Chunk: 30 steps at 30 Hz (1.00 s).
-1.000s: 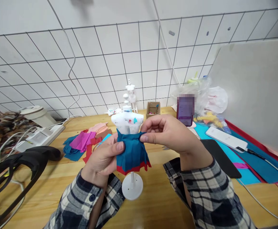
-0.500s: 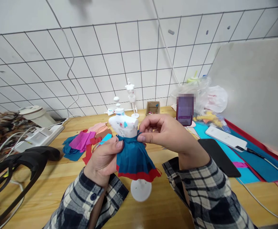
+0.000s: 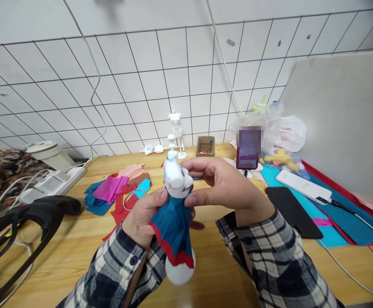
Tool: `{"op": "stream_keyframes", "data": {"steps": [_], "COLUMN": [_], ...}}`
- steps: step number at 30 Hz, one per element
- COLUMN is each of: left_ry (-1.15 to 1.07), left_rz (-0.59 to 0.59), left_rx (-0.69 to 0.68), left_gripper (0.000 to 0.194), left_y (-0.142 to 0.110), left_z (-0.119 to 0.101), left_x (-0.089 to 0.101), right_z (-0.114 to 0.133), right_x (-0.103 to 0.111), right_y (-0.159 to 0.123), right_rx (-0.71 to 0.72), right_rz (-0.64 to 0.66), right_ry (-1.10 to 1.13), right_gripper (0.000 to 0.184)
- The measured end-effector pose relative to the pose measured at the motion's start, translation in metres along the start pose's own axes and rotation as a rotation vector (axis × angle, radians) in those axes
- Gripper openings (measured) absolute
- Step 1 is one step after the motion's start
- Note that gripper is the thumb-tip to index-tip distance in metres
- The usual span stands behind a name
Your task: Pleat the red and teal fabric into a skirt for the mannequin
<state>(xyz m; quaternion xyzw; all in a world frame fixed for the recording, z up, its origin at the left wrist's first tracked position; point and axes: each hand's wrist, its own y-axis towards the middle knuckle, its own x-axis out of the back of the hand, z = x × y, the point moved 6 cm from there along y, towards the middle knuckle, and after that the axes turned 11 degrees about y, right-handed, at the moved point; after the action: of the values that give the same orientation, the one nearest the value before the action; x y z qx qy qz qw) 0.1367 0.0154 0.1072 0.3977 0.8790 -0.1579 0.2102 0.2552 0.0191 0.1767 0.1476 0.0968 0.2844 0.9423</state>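
Observation:
A small white dress form (image 3: pixel 175 177) with coloured specks is held in front of me, its round white base (image 3: pixel 180 273) low near the wooden table. Around its waist hangs a teal skirt (image 3: pixel 173 222) with a red lower edge, pleated and looking like paper or thin cloth. My left hand (image 3: pixel 146 214) grips the skirt at the waist from the left, thumb in front. From the right, my right hand (image 3: pixel 220 184) pinches the waist between thumb and fingers. Some fingertips of both hands are hidden behind the form.
Teal, magenta and red scraps (image 3: pixel 111 190) lie to the left, near black goggles (image 3: pixel 42 226). Behind stand another white dress form (image 3: pixel 175 122), a small box (image 3: pixel 205 146) and a phone (image 3: pixel 248 147). A black phone (image 3: pixel 293 211) and a white power bank (image 3: pixel 303 187) lie right.
The dress form has turned, from its broad chest facing me to a side-on view, and it tilts more toward me. Its skirt now hangs lower, and both hands stay at the waist.

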Motion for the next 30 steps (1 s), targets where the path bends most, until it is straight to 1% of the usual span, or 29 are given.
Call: {"op": "stream_keyframes", "data": {"steps": [1,3,5,6,7,8,10,12,14,16,17,19,23,25,27,28,30], "left_ry": [0.075,0.297,0.565,0.683,0.773,0.836,0.945,1.064,1.193,1.333,1.394,1.43,1.242,1.182,1.143,1.124,1.082], "left_rz": [-0.043,-0.191,-0.43,-0.544,-0.614,-0.634,-0.606,-0.627,-0.743,-0.877,-0.917,-0.925,-0.851,-0.823,-0.806,-0.795,-0.771], "left_rx": [-0.021,-0.114,-0.306,-0.419,-0.516,-0.573,-0.575,-0.54,-0.555,-0.609,-0.633,-0.665,-0.686,-0.652,-0.597,-0.569,-0.532], "left_gripper": [0.038,0.042,0.046,0.047,0.05,0.052,0.048,0.04,0.036,0.031,0.027,0.021,0.016,0.008,0.008,0.009,0.011], "left_y": [0.003,0.006,0.0,-0.006,-0.012,-0.016,-0.018,-0.018,-0.02,-0.025,-0.026,-0.028,-0.029,-0.028,-0.025,-0.024,-0.022], "left_z": [-0.004,-0.018,-0.041,-0.053,-0.062,-0.067,-0.067,-0.062,-0.061,-0.062,-0.063,-0.063,-0.064,-0.064,-0.062,-0.061,-0.06], "left_x": [0.005,0.019,0.032,0.034,0.032,0.028,0.018,0.011,0.006,0.0,-0.004,-0.009,-0.008,-0.004,0.001,0.004,0.006], "right_z": [-0.001,-0.001,0.0,0.001,0.001,0.001,0.0,-0.001,-0.001,0.001,0.003,0.005,0.003,-0.001,-0.006,-0.008,-0.012], "right_x": [0.002,0.008,0.016,0.019,0.022,0.024,0.025,0.026,0.027,0.027,0.027,0.026,0.022,0.02,0.019,0.02,0.022], "right_y": [0.0,0.0,0.0,0.0,0.0,0.0,-0.001,-0.001,-0.003,-0.004,-0.004,-0.004,-0.002,0.001,0.003,0.004,0.004], "right_rx": [-0.013,-0.014,0.007,0.015,0.019,0.018,0.01,0.006,0.008,0.028,0.04,0.049,0.029,0.02,-0.007,-0.026,-0.06], "right_rz": [-0.026,-0.105,-0.219,-0.272,-0.318,-0.356,-0.419,-0.485,-0.548,-0.601,-0.619,-0.63,-0.578,-0.515,-0.45,-0.433,-0.439], "right_ry": [0.03,0.068,0.044,0.004,-0.047,-0.104,-0.209,-0.293,-0.37,-0.451,-0.487,-0.537,-0.543,-0.485,-0.396,-0.353,-0.299], "right_gripper": [0.046,0.047,0.045,0.044,0.044,0.044,0.044,0.045,0.044,0.042,0.041,0.039,0.038,0.039,0.042,0.042,0.042]}}
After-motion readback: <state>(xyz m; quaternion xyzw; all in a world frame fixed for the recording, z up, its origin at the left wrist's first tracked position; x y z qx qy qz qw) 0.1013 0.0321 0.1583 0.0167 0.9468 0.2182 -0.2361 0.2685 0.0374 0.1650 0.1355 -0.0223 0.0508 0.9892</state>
